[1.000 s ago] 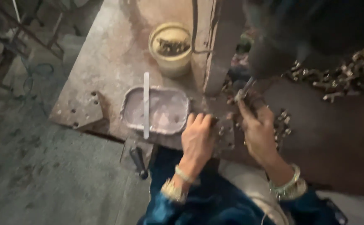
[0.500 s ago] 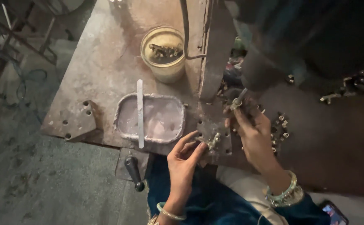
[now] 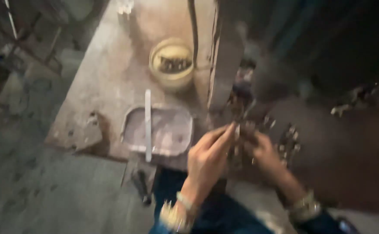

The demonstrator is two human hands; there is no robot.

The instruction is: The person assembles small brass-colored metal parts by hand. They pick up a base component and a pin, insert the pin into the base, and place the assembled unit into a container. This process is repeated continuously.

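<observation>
The frame is motion-blurred. My left hand point(image 3: 209, 158) reaches up to the right, its fingertips pinched at a small metal piece point(image 3: 237, 130) near the foot of an upright metal machine post point(image 3: 224, 65). My right hand point(image 3: 263, 151) lies beside it, fingers curled among small metal parts point(image 3: 289, 138) scattered on the worn bench point(image 3: 102, 86). Whether either hand truly grips a piece is too blurred to tell. Both wrists wear bangles.
A shallow grey tray point(image 3: 163, 130) with a pale flat stick point(image 3: 147, 123) across it lies left of my hands. A round yellowish tub point(image 3: 172, 65) holding small parts stands behind it. A dark handled tool point(image 3: 141, 184) hangs at the bench's front edge. Another heap of metal parts point(image 3: 358, 97) lies far right.
My left hand has moved up and to the right, meeting my right hand at the post's foot. The camera has swung, blurring the view.
</observation>
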